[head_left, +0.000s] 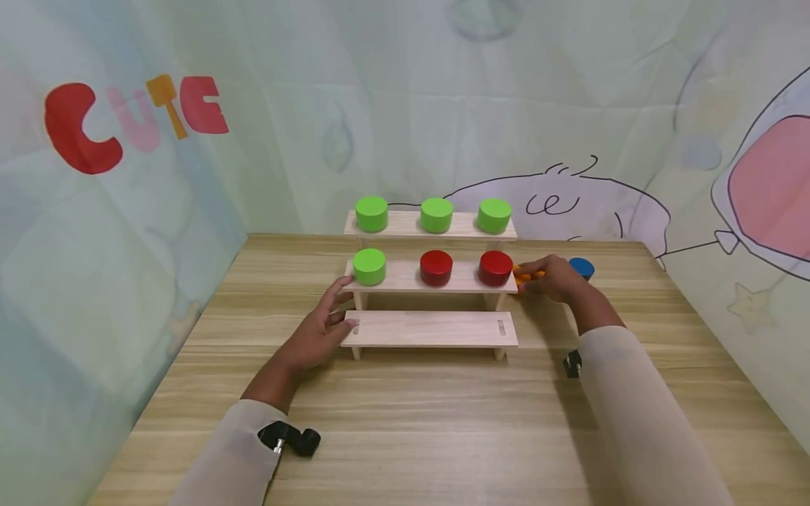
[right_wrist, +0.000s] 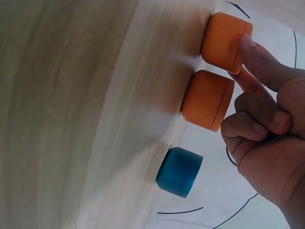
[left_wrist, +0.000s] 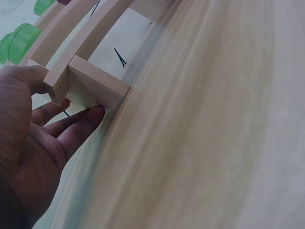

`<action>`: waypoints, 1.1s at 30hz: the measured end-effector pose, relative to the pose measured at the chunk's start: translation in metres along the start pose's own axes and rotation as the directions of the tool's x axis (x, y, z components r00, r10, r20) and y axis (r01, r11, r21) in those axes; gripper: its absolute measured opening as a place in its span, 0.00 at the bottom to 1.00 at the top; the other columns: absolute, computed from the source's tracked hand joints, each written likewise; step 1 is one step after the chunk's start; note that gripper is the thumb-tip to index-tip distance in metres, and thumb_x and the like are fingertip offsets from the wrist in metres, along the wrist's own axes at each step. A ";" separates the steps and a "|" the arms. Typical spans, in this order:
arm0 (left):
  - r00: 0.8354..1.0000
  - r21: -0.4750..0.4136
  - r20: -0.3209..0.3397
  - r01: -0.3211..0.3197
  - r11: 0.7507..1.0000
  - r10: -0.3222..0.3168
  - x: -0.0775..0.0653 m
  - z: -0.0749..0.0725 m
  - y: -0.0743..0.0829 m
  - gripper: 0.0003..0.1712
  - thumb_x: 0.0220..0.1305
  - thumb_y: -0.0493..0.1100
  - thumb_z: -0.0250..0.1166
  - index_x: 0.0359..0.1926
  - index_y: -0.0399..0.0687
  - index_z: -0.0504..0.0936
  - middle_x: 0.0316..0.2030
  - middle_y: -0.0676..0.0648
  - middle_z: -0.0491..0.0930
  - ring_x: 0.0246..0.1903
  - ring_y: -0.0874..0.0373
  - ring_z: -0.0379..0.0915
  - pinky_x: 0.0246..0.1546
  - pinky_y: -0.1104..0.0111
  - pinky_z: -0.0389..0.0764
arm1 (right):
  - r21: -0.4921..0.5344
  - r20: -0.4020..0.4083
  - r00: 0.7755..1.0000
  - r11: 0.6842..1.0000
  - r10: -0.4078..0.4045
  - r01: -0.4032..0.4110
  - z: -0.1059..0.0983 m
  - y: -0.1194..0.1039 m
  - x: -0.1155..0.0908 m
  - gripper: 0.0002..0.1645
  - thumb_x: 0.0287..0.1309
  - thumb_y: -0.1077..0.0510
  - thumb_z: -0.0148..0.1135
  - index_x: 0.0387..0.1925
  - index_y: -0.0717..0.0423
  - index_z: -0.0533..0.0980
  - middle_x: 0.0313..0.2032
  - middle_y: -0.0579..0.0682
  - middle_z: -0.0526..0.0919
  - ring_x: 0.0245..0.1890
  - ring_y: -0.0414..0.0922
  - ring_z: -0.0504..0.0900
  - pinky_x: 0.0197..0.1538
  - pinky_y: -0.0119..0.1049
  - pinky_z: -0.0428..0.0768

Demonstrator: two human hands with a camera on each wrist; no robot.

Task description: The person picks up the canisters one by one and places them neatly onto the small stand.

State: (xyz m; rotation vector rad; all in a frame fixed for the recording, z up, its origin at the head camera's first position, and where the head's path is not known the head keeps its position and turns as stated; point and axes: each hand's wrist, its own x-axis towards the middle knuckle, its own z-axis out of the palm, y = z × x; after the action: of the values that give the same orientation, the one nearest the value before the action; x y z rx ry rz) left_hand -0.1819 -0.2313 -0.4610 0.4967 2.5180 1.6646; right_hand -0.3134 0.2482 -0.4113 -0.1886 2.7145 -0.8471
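In the head view my left hand [head_left: 319, 329] is at the left end of a three-step wooden stand [head_left: 430, 330]. Its thumb touches the lowest shelf, while the other fingers reach along the side, also seen in the left wrist view. At the stand's right, my right hand [head_left: 553, 280] pinches a small round orange lidded container [right_wrist: 224, 42] between thumb and fingers. That container appears to be standing on the table. Beside it sits a second orange container [right_wrist: 206, 99], below the hand's curled fingers in the right wrist view.
Green round containers [head_left: 436, 215] line the top shelf. The middle shelf bears a green container [head_left: 370, 266] and two red ones [head_left: 436, 268]. A blue container [head_left: 581, 268] stands on the wooden table [head_left: 405, 429] behind my right hand. A printed cloth backdrop [head_left: 392, 105] surrounds the table.
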 end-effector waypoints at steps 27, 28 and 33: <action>1.000 0.009 -0.002 -0.006 1.000 0.006 0.001 0.001 -0.001 0.46 0.83 0.38 0.59 0.89 0.65 0.44 0.83 0.28 0.56 0.77 0.24 0.65 0.69 0.35 0.78 | 0.019 -0.107 0.994 0.999 -0.038 0.040 -0.007 -0.007 -0.017 0.29 0.79 0.51 0.66 0.77 0.46 0.76 0.79 0.63 0.72 0.81 0.71 0.63 0.80 0.71 0.66; 1.000 0.010 -0.001 -0.007 1.000 0.007 0.001 0.000 -0.001 0.46 0.83 0.38 0.59 0.89 0.65 0.44 0.83 0.28 0.56 0.77 0.23 0.65 0.69 0.35 0.78 | 0.026 -0.111 0.993 0.999 -0.033 0.036 -0.008 -0.008 -0.018 0.29 0.79 0.50 0.65 0.77 0.46 0.76 0.79 0.63 0.71 0.81 0.71 0.64 0.80 0.70 0.67; 1.000 0.018 0.001 -0.011 1.000 0.011 0.001 0.000 -0.002 0.46 0.83 0.39 0.59 0.88 0.65 0.44 0.83 0.28 0.56 0.76 0.23 0.66 0.69 0.34 0.78 | 0.064 -0.147 0.989 0.998 -0.014 0.024 -0.010 -0.010 -0.023 0.28 0.81 0.46 0.63 0.76 0.46 0.77 0.78 0.64 0.73 0.79 0.69 0.66 0.78 0.68 0.72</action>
State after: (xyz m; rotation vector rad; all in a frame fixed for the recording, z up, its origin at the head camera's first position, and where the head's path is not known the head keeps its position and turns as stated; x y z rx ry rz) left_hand -0.1836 -0.2315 -0.4632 0.5133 2.5369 1.6460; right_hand -0.2938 0.2500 -0.3922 -0.1438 2.8185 -0.9906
